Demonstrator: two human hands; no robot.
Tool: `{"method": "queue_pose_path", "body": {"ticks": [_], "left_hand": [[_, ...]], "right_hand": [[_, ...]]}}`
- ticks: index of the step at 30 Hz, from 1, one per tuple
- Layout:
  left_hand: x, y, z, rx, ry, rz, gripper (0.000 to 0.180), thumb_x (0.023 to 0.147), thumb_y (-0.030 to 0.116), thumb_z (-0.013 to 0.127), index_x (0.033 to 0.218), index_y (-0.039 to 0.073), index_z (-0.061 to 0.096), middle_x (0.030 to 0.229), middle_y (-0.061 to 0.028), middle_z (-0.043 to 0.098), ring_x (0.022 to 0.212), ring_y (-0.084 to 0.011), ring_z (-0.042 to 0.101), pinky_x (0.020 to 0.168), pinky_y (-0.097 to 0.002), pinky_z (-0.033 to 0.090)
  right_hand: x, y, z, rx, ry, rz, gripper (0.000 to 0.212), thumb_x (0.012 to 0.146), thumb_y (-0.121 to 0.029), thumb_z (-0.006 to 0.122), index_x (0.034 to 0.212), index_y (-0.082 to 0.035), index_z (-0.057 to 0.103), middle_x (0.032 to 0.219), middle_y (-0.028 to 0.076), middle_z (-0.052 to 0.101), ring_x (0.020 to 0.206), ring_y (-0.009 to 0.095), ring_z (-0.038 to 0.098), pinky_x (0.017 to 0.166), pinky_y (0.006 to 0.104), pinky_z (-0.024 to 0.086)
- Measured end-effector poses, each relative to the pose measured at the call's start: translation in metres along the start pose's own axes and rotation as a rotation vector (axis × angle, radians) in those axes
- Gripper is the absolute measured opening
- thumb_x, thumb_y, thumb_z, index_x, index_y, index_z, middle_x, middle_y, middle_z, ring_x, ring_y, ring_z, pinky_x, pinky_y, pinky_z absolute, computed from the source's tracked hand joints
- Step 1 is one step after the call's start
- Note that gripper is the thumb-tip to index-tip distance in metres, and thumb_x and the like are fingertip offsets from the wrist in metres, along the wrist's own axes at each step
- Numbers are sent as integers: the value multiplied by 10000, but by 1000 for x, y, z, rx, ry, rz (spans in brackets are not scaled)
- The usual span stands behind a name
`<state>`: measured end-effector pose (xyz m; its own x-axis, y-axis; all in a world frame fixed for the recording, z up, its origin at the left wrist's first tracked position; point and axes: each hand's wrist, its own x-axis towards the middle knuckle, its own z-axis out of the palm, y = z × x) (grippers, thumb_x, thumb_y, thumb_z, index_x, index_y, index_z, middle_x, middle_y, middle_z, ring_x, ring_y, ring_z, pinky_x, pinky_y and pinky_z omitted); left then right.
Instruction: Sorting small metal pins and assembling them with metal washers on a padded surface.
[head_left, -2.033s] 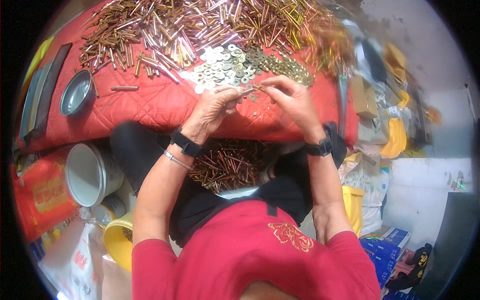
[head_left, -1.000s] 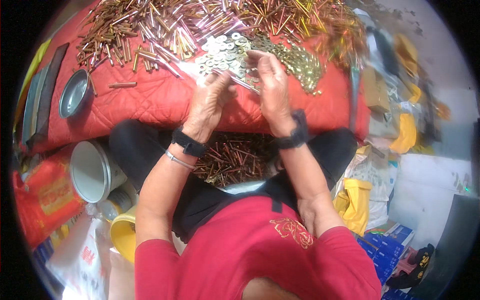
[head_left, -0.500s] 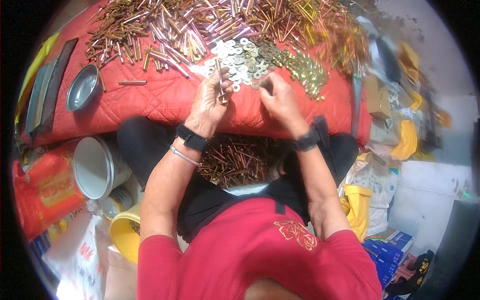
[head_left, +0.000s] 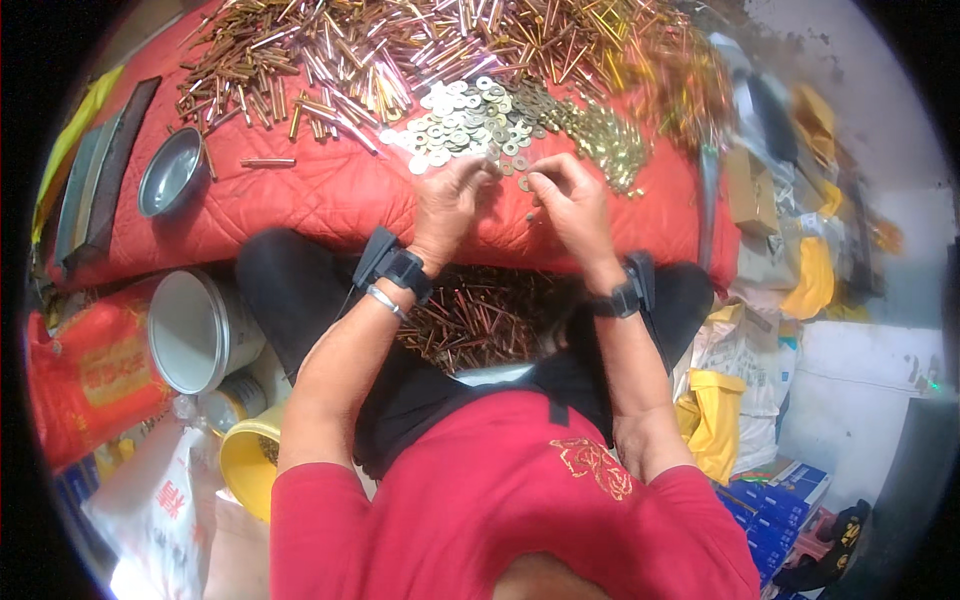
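— Metal first: what do the hands have?

— Left hand (head_left: 448,200): fingers curled, tips drawn together at the near edge of the silver washers (head_left: 460,125), seemingly pinching one; the piece itself is too small to make out. Right hand (head_left: 568,198): fingers likewise bunched in a pinch, just beside the left, over a few loose washers lying on the red quilted cloth (head_left: 330,200). What it grips I cannot tell.

— Handling notes on the washers?

— Judged small, flat, stiff and light, probably slick. Best lifted by the rim between thumb and forefinger, or slid to the cloth's edge; the padding may let a fingertip press beside one and tip it up.

— Adjoining items?

— Brass-coloured washers (head_left: 600,140), a heap touching the silver pile on the right. Beyond both, a broad spread of copper-coloured rods (head_left: 330,60) mixed with brighter metal pins, covering the far part of the cloth. One rod lies apart, near the left side.

— Further out?

— Shallow metal dish (head_left: 170,172) on the cloth's left, beside dark flat bars. More rods (head_left: 470,320) are heaped in the lap, between the forearms. White bucket (head_left: 190,330) lies at the left knee, a yellow container (head_left: 245,465) below it. Both wrists carry dark bands.
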<state>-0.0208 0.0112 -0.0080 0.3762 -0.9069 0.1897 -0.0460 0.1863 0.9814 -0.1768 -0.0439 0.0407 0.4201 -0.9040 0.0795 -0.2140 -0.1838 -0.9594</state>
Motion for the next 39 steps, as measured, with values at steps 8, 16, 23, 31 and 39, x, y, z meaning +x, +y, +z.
{"method": "queue_pose_path", "body": {"ticks": [8,16,23,31,39], "left_hand": [[9,-1,-1,-245,41,-25,147,911,135,594,969,14,655,676,20,566,557,-66,486,512,-206,396],[5,29,-4,-459,-350,-448,191,876,260,653,891,71,671,631,56,511,468,1,331,424,-174,215],[5,32,-7,-513,-428,-519,201,884,253,634,878,55,663,609,58,480,428,1,290,398,-178,189],[7,32,-9,-469,-486,-557,217,880,260,634,865,46,662,601,60,471,419,3,281,387,-182,176],[14,19,-16,-774,-726,-841,211,908,195,580,928,-12,618,595,58,442,421,11,282,343,-143,198]], "right_hand": [[8,-10,-11,172,3,-109,98,895,-60,594,971,-24,644,872,14,646,754,75,616,677,216,507],[11,-7,-24,110,-36,-188,90,851,14,607,926,-13,648,919,28,601,837,91,590,758,234,499],[9,-5,-30,89,-5,-324,106,815,55,622,889,-15,653,890,38,601,851,109,591,754,240,498],[9,-9,-36,-137,-114,-385,116,782,56,634,872,-16,649,864,55,601,836,141,594,750,255,491],[3,-31,-44,-310,-272,-484,110,787,55,622,867,-21,622,861,70,606,828,185,603,722,286,476]]}}
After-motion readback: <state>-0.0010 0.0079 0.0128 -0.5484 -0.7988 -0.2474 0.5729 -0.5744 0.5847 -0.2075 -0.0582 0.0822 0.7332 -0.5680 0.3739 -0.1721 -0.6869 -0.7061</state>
